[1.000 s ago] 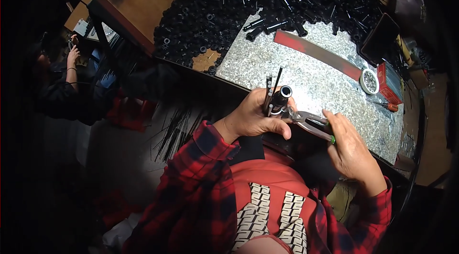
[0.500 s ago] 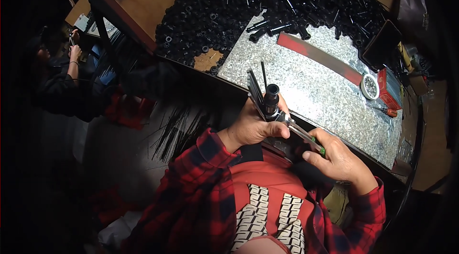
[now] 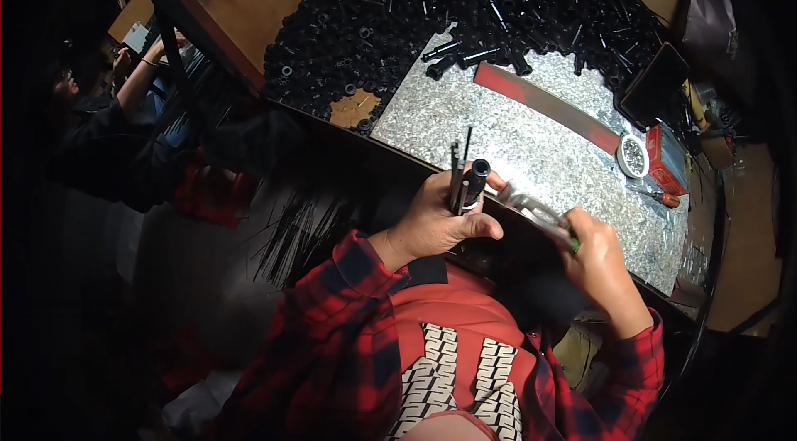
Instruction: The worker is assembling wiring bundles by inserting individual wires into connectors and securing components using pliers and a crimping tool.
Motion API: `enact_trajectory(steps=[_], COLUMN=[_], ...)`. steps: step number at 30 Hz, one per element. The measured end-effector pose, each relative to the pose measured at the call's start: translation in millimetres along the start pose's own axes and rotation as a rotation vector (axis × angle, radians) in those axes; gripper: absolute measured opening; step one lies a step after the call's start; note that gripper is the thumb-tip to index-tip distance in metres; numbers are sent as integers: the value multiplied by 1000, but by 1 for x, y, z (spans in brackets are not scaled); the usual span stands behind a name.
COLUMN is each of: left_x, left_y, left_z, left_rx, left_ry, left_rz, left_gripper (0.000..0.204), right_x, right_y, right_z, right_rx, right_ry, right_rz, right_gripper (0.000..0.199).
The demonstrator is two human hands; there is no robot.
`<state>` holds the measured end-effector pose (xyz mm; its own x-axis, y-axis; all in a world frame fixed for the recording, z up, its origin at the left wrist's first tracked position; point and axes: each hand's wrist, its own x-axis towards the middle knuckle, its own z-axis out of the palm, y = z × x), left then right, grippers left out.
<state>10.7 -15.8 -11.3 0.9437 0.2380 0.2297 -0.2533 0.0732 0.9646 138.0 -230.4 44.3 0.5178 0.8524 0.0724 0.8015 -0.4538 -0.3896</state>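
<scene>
My left hand (image 3: 427,225) is closed around a black tubular part (image 3: 476,179) with a round hole in its upper end. In the same grip stand several thin black rods (image 3: 457,177), pointing up beside the tube. My right hand (image 3: 599,258) is wrapped round the green handles of a pair of metal pliers (image 3: 540,215), blurred by motion. The jaws reach toward my left hand, to the right of the tube and apart from it. Both hands are held in front of the near edge of the speckled worktop (image 3: 448,125).
A large heap of black tubular parts (image 3: 398,9) covers the far worktop. A red-and-dark flat bar (image 3: 548,105), white bowl (image 3: 621,160), red box (image 3: 667,160) and screwdriver (image 3: 667,199) lie to the right. Black rods (image 3: 290,229) sit low left; another person's arm (image 3: 137,88) is at far left.
The pliers have moved right, away from the tube, with my right hand. The rods in my left hand now stand more upright. The other person's arm has reached farther out.
</scene>
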Motion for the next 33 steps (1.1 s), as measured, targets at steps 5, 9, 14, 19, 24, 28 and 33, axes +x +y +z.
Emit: enact_trajectory(steps=[5,9,14,19,24,28,33], left_x=[-3,-5,-15,-17,-15,-15,-12], left_y=[-6,5,5,0,5,6,3], left_z=[-2,10,10,12,20,19,20], left_rx=[-4,-94,-90,-160,-223,-219,-200], left_ry=[67,-13,-61,-61,-47,-34,-23], left_rz=[72,-3,-45,-45,-61,-55,-59], left_gripper=[49,55,63,73,75,75,74], right_x=[26,37,64,78,75,74,63], right_y=[56,119,139,142,151,146,119], right_z=[-23,-54,-53,-42,-39,-43,-46], right_rx=[-149,-287,-383,-484,-436,-394,-304], right_ry=[291,294,93,46,88,132,323], right_rz=[185,375,471,307,326,346,312], right_gripper=[5,10,22,21,20,19,9])
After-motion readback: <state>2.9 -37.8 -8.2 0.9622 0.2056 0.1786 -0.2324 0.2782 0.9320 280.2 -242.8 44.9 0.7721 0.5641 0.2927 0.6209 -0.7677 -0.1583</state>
